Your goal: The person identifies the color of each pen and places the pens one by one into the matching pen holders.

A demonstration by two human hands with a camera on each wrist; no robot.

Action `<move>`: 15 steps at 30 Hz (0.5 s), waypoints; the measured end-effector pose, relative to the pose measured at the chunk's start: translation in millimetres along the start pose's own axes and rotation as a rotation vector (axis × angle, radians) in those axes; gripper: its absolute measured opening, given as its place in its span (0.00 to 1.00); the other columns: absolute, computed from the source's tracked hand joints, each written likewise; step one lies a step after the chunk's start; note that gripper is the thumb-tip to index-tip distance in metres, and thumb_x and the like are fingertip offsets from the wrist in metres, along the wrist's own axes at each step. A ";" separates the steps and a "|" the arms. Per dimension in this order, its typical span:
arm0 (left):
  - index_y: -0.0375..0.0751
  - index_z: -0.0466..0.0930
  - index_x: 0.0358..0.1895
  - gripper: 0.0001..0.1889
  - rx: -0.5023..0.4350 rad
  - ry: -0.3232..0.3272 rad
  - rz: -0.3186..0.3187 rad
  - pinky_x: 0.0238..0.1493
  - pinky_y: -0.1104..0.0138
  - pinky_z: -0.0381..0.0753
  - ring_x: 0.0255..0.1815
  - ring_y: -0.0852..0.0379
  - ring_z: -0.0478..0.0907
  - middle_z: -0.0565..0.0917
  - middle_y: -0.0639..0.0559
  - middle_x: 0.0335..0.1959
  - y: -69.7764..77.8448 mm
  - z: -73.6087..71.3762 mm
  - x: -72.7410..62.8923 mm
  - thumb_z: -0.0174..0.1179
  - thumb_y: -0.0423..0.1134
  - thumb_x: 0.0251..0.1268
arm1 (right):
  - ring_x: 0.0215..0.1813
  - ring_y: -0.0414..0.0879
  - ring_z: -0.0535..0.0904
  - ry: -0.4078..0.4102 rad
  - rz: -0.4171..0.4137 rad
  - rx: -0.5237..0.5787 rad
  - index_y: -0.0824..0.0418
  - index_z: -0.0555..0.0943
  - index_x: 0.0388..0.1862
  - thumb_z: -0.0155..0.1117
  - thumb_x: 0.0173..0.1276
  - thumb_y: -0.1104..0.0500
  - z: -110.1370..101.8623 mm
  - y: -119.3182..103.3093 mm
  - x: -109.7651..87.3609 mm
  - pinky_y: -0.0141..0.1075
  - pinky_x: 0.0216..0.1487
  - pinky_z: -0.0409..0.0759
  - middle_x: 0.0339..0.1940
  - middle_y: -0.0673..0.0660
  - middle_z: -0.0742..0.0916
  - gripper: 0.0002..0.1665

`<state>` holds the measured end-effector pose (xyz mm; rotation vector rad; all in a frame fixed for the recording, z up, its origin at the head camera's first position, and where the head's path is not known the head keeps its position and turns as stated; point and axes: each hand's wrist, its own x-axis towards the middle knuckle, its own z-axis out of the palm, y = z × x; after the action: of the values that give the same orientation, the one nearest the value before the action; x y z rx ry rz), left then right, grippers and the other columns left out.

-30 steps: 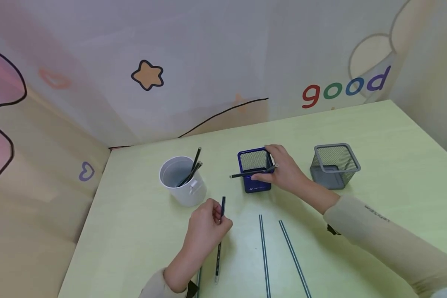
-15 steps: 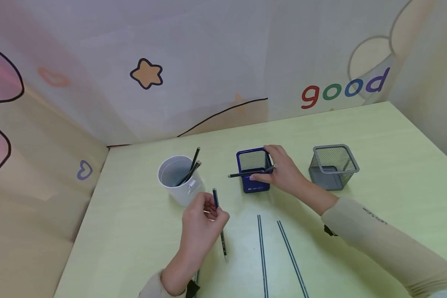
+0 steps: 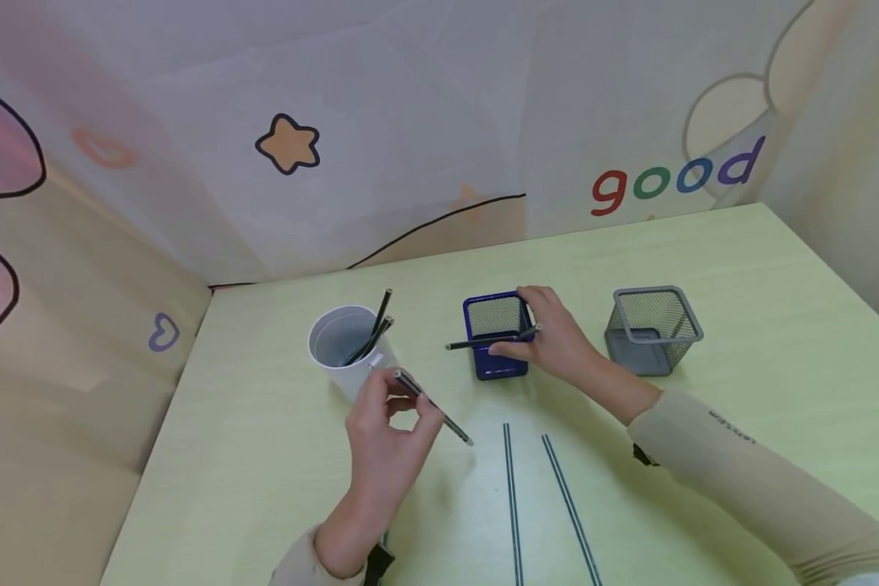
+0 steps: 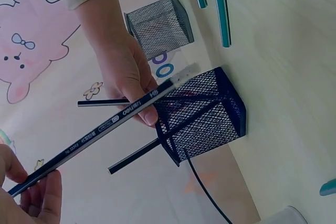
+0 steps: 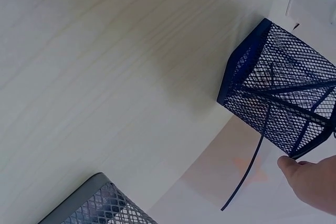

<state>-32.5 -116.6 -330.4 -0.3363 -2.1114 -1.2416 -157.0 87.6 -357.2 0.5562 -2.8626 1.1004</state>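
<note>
My left hand (image 3: 384, 448) pinches a dark pencil (image 4: 100, 134) between thumb and fingers, in front of the white cup. The pencil slants, its pale end pointing down to the right in the head view. My right hand (image 3: 559, 346) grips the right side and rim of a blue mesh pen holder (image 3: 502, 368), thumb across its front. Two dark pencils (image 4: 134, 155) lean in that holder, their ends sticking out past its rim. The left wrist view shows the held pencil's printed side overlapping the holder. From the right wrist, the holder's mesh wall and base show, with the right fingertips at its rim.
The white cup (image 3: 325, 368) with several dark pencils (image 3: 382, 316) stands left of the blue holder. A grey mesh holder (image 3: 670, 354) stands to the right. Two teal striped sticks (image 3: 513, 496) lie on the table in front; part of another shows beside the left wrist.
My left hand has risen and shifted slightly left toward the white cup. The pencil in it has turned from nearly upright to slanting. My right hand keeps its grip on the blue holder.
</note>
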 end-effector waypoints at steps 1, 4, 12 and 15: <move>0.31 0.71 0.34 0.13 -0.020 0.018 0.020 0.31 0.73 0.83 0.29 0.57 0.78 0.77 0.45 0.27 -0.6 1.0 0.2 0.56 0.18 0.42 | 0.67 0.62 0.64 -0.001 0.002 -0.001 0.74 0.60 0.68 0.76 0.51 0.49 0.2 0.2 -0.2 0.55 0.67 0.66 0.66 0.70 0.67 0.54; 0.30 0.71 0.33 0.12 -0.091 0.068 0.068 0.33 0.74 0.82 0.29 0.56 0.77 0.76 0.44 0.27 -2.3 3.6 0.0 0.54 0.17 0.42 | 0.67 0.62 0.64 -0.003 -0.002 0.004 0.74 0.60 0.68 0.77 0.51 0.49 0.7 0.5 -0.4 0.54 0.68 0.66 0.66 0.71 0.67 0.54; 0.23 0.69 0.30 0.07 -0.257 0.221 0.273 0.37 0.76 0.81 0.31 0.54 0.78 0.76 0.37 0.28 -6.8 11.8 1.6 0.51 0.18 0.42 | 0.67 0.62 0.65 0.012 -0.024 0.007 0.74 0.61 0.67 0.77 0.50 0.50 1.8 1.5 -0.2 0.54 0.67 0.67 0.66 0.71 0.68 0.54; 0.22 0.69 0.29 0.05 -0.304 0.279 0.323 0.38 0.76 0.81 0.34 0.55 0.79 0.75 0.35 0.27 -6.4 14.4 5.8 0.52 0.20 0.45 | 0.66 0.62 0.65 0.020 -0.031 0.005 0.74 0.61 0.67 0.77 0.50 0.50 1.6 2.4 -0.4 0.53 0.67 0.67 0.65 0.71 0.68 0.54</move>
<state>-46.1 -108.3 -335.8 -0.5761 -1.5628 -1.3266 -157.3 88.4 -360.0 0.5846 -2.8252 1.1026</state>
